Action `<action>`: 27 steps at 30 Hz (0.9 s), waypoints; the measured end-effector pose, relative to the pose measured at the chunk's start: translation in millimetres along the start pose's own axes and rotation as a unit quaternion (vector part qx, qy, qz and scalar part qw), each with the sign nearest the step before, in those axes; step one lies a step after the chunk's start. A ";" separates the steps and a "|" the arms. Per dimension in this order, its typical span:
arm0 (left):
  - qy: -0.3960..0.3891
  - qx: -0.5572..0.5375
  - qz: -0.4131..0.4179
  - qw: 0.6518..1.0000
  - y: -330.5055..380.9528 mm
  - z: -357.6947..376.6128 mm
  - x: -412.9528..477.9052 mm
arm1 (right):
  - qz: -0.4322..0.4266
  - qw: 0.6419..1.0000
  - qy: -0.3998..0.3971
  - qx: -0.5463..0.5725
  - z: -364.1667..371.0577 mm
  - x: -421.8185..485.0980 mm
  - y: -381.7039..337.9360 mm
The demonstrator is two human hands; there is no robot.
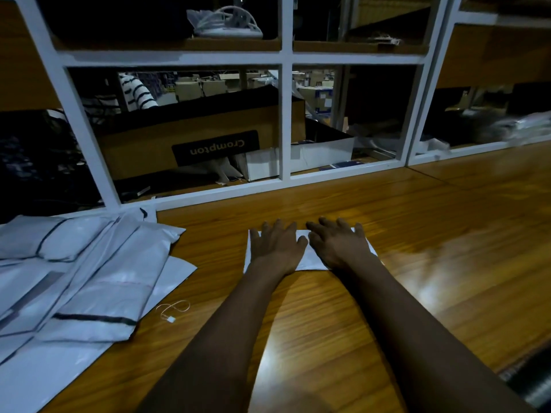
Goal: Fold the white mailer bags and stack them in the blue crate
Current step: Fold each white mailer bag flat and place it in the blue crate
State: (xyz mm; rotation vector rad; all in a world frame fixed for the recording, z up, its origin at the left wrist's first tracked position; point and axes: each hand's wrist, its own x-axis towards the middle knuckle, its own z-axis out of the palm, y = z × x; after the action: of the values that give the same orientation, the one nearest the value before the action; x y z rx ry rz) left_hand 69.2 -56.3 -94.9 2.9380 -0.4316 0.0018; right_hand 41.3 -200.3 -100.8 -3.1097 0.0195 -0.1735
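White folded mailer bag (pixel 308 261) pressed flat on wooden table (pixel 432 248).
Bag is pinned under both grips: left grip (pixel 275 245) and right grip (pixel 337 247) are laid side by side, fingers straight and apart, nothing clamped. Left of the left grip, loose mailer bags (pixel 89 278) are piled.

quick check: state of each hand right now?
Left hand: open, pressing flat on the folded mailer bag.
Right hand: open, pressing flat on the same bag.
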 end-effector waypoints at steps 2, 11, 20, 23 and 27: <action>0.022 0.002 -0.011 1.000 -4.0 -2.8 2.2 | 0.015 1.000 -0.013 0.018 -5.0 3.7 7.2; 0.010 -0.014 0.008 1.000 -0.3 -0.1 -1.3 | -0.043 0.999 0.018 -0.003 -2.1 -2.6 -12.2; -0.049 0.011 -0.021 0.999 -5.2 2.1 -2.9 | -0.027 0.998 -0.052 0.004 4.7 4.6 -13.3; -0.054 0.012 -0.017 0.998 -6.2 -0.1 -1.9 | -0.033 0.999 -0.033 -0.007 4.9 2.9 -13.5; -0.045 0.023 -0.026 0.998 -6.3 -1.2 -0.5 | -0.028 0.999 -0.017 0.007 5.2 2.4 -13.9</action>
State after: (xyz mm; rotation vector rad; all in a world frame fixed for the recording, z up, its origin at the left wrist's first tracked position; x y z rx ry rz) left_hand 70.6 -50.1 -94.8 3.0030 -0.3740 -0.1299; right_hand 44.4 -186.2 -105.2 -3.1008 -0.0704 -0.1207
